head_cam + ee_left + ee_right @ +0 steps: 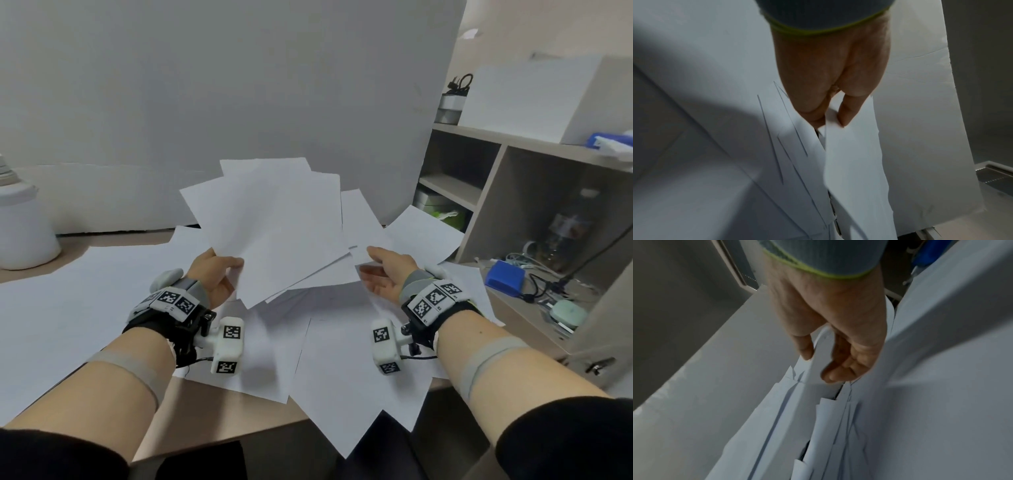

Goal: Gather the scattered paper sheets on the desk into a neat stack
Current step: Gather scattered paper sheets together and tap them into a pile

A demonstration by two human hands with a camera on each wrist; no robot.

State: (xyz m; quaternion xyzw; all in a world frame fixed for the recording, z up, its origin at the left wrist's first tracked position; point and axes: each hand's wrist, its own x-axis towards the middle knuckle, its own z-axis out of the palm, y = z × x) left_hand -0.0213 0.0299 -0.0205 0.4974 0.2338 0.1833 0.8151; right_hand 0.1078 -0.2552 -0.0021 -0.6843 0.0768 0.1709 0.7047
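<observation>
Loose paper sheets (pixel 349 370) are spread nearest the camera across the desk (pixel 219 414), overlapping one another, and one corner is seen hanging over the front edge. Behind the desk a large white board (pixel 212 102) is stood upright, and to the right a shelf unit (pixel 486 192) is seen with cables and a blue box (pixel 506 278) in its lower compartment. At the far left edge a white container (pixel 24 226) is set on the desk.

Above the loose sheets a fanned bundle of sheets (pixel 274 222) is held up off the desk between both hands, its corners unaligned and splayed. The bundle's lower left edge is gripped by the left hand (pixel 214 277); in the left wrist view the thumb (pixel 849 112) is laid on the front of the paper and the fingers are curled behind it. The bundle's right edge is pinched by the right hand (pixel 387 274), thumb on top and the fingers (pixel 840 369) curled beneath, as shown in the right wrist view, where several sheet edges (pixel 824 410) are seen layered unevenly
</observation>
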